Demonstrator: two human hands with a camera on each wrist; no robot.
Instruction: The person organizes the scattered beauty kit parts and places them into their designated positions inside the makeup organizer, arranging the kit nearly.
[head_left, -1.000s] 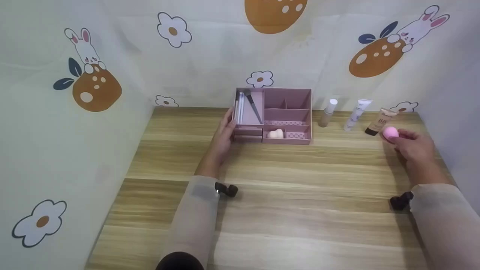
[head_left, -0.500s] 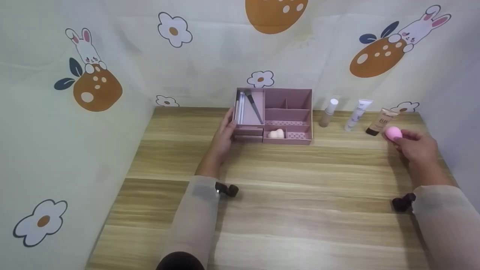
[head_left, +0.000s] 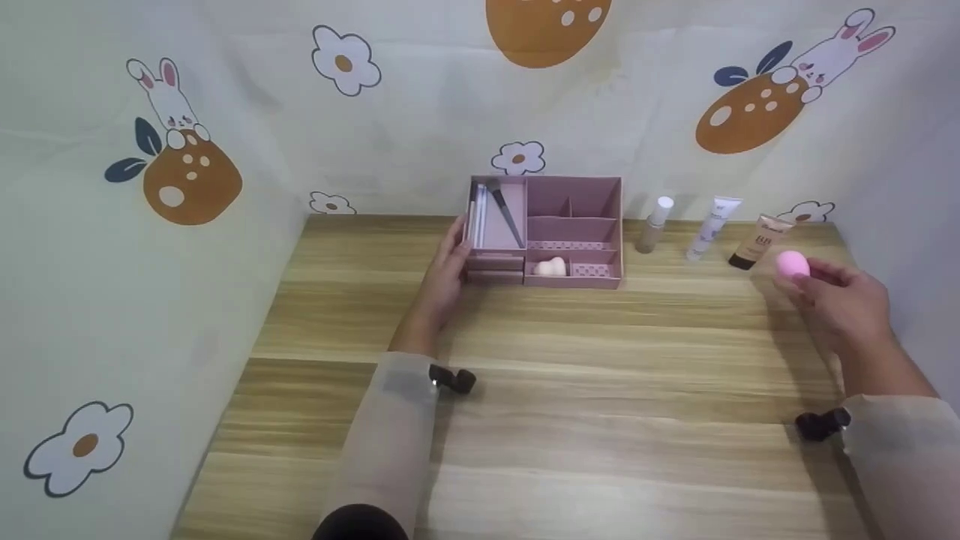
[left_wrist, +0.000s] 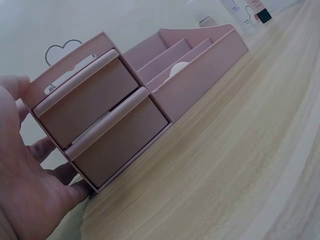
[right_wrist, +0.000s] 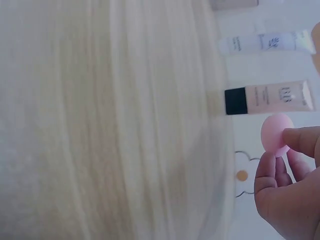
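Your right hand (head_left: 851,304) pinches the pink sponge (head_left: 791,264) near the tan tube (head_left: 760,241), with the pink box (head_left: 549,199), long side running nine-to-three, at the sponge's nine o'clock in the head view, while your left hand (head_left: 445,277), fingers spread, touches the box's nine-o'clock side.

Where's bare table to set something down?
Bare tabletop lies between the forearms, in front of the pink organizer, and left of the left hand. Crowded: back right, by bottle, white tube, tan tube and pink sponge in the right hand.
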